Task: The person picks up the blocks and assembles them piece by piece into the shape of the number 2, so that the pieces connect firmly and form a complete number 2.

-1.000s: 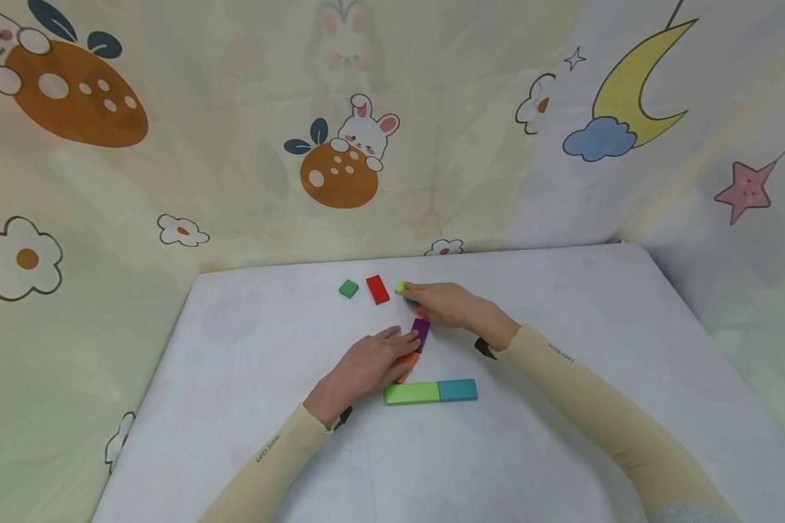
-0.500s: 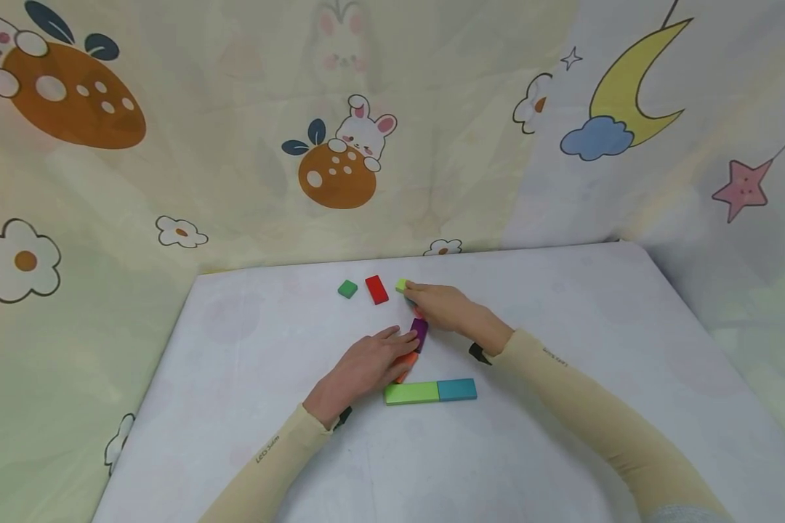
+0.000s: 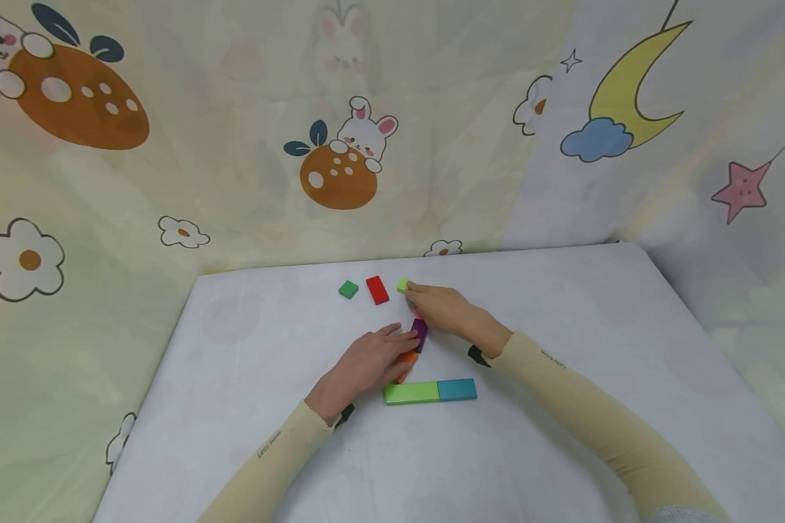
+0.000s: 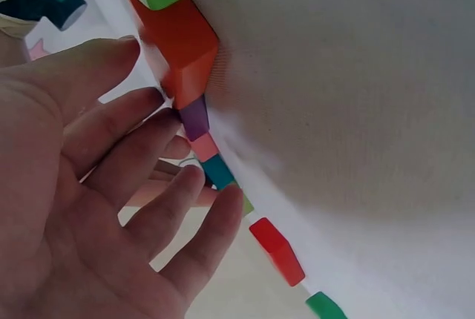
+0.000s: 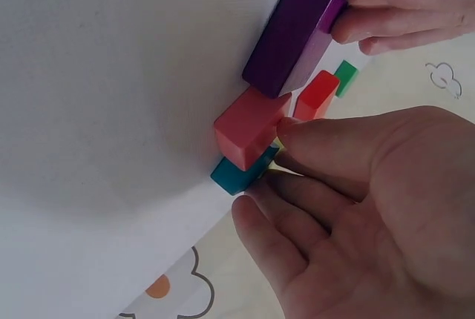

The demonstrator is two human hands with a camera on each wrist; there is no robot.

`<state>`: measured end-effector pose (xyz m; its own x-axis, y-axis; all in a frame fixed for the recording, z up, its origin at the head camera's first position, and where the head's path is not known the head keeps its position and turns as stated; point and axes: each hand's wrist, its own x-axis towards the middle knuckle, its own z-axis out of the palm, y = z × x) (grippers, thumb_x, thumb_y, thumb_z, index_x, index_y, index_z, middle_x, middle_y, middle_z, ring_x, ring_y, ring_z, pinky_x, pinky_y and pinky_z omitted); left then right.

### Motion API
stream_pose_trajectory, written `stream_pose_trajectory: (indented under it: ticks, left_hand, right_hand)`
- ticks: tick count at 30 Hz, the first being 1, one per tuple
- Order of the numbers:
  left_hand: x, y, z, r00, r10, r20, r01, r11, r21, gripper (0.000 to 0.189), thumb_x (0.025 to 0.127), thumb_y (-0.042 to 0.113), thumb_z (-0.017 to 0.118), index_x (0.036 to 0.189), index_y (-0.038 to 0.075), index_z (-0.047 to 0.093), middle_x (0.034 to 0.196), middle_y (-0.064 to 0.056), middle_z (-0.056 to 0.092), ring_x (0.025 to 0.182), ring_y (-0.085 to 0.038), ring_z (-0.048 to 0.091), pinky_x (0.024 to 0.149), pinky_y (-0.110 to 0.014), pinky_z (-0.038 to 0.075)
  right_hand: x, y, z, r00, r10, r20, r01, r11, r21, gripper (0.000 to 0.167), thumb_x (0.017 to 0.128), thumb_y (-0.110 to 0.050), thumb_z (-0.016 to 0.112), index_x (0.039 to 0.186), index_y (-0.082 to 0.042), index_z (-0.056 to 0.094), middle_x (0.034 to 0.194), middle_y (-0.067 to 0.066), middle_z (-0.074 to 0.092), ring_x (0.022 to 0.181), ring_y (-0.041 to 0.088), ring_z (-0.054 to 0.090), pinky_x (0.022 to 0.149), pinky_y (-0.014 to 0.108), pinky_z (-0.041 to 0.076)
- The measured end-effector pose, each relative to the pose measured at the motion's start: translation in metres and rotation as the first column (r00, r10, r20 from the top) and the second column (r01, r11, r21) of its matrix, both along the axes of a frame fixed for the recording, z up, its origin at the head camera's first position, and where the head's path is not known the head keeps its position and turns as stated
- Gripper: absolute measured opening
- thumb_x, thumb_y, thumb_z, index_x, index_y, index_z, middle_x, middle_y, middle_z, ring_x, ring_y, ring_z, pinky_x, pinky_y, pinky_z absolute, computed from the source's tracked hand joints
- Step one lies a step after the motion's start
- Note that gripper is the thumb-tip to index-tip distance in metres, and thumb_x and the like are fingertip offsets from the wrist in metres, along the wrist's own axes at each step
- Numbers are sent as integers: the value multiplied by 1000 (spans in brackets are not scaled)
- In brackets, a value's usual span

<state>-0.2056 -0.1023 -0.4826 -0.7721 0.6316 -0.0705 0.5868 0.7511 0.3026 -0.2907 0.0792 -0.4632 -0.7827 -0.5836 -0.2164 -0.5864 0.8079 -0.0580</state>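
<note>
On the white table, the left hand point(image 3: 366, 362) rests beside a slanted row of blocks, fingers extended. Its fingertips lie against the orange block point(image 4: 182, 44) and the purple block point(image 5: 297, 26). Past the purple one, the right hand point(image 3: 448, 309) reaches over the row's far part. In the right wrist view its thumb lies by the pink block point(image 5: 249, 126), with fingertips at the teal block point(image 5: 239, 172), which it appears to pinch. A lime block point(image 3: 403, 285) shows at its fingertips in the head view; the hand covers most of the teal block there.
A long lime block point(image 3: 412, 393) and a blue block point(image 3: 457, 389) lie end to end at the row's near end. Beyond the hands lie a red block point(image 3: 377, 290) and a small green block point(image 3: 349, 289). A patterned cloth point(image 3: 248, 181) hangs behind the table point(image 3: 235, 378).
The right hand and the small lime block at its fingertips have shifted very slightly. The left hand stays in place at the purple and orange blocks.
</note>
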Motion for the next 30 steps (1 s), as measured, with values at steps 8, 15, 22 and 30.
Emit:
stream_pose_trajectory:
  ticks: [8, 15, 22, 30]
  left_hand:
    - [-11, -5, 8, 999, 19, -43, -20, 999, -26, 49, 98, 31, 66, 144, 19, 57, 148, 2, 57, 144, -26, 45, 109, -46, 49]
    - [-41, -29, 16, 988, 112, -103, -118, 992, -53, 50, 96, 29, 69, 144, 19, 57, 147, 0, 58, 144, -27, 45, 113, -47, 44]
    - [-82, -49, 24, 974, 75, -212, -106, 985, -138, 46, 93, 18, 73, 137, 17, 64, 142, -2, 63, 143, -31, 46, 110, -50, 47]
    - [-111, -49, 28, 967, -35, -252, -20, 977, -212, 40, 95, 11, 68, 135, 18, 66, 139, 1, 65, 146, -27, 43, 118, -46, 39]
  right_hand:
    - [-1, 1, -2, 1000, 5, -11, -5, 1000, -22, 54, 100, -12, 61, 150, -5, 45, 158, 13, 42, 143, 27, 47, 111, 41, 46]
    - [-1, 1, -2, 1000, 3, -7, -3, 999, -36, 53, 98, -10, 63, 149, -4, 47, 158, 14, 43, 143, 27, 47, 111, 41, 46]
    - [-2, 0, -3, 1000, 5, -8, -6, 999, -43, 50, 98, -8, 61, 147, -5, 50, 157, 14, 44, 142, 27, 47, 110, 40, 47]
    - [-2, 0, -2, 1000, -1, 5, 1, 999, -43, 46, 99, -9, 62, 144, -6, 53, 157, 13, 44, 142, 26, 48, 109, 40, 48]
